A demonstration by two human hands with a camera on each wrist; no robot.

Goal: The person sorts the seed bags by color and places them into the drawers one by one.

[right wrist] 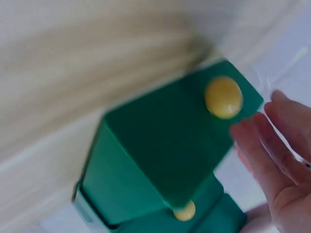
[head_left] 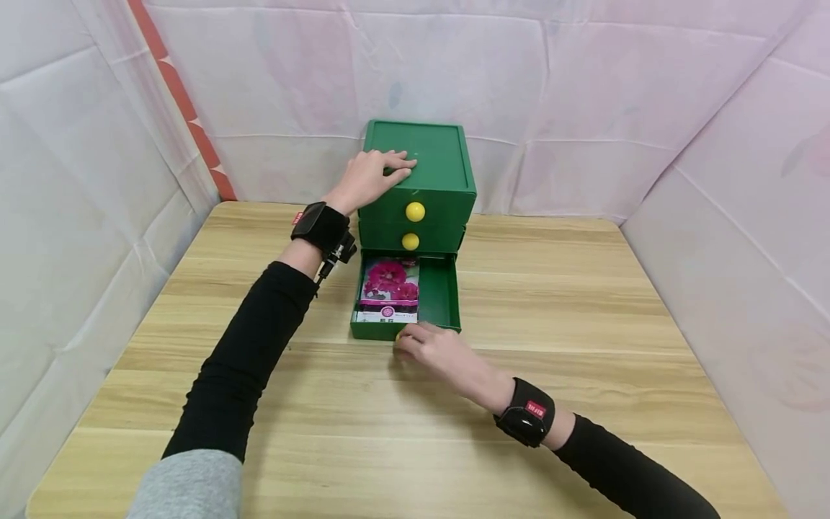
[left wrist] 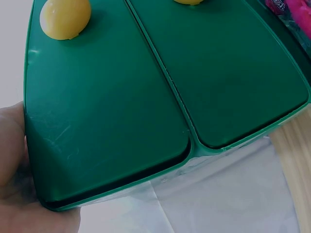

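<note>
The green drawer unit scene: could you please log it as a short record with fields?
cabinet: green, three drawers, at the back of the wooden table
top drawer: shut, yellow knob
middle drawer: shut, yellow knob
bottom drawer: pulled out, holds a flower packet on its left side
left hand: rests flat on the cabinet top
right hand: at the bottom drawer's front, by its knob; right wrist view shows straight fingers

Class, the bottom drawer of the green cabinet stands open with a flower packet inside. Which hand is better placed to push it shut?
Probably the right hand: it is at the open bottom drawer front, beside its knob. The left hand rests on the cabinet top.
</note>
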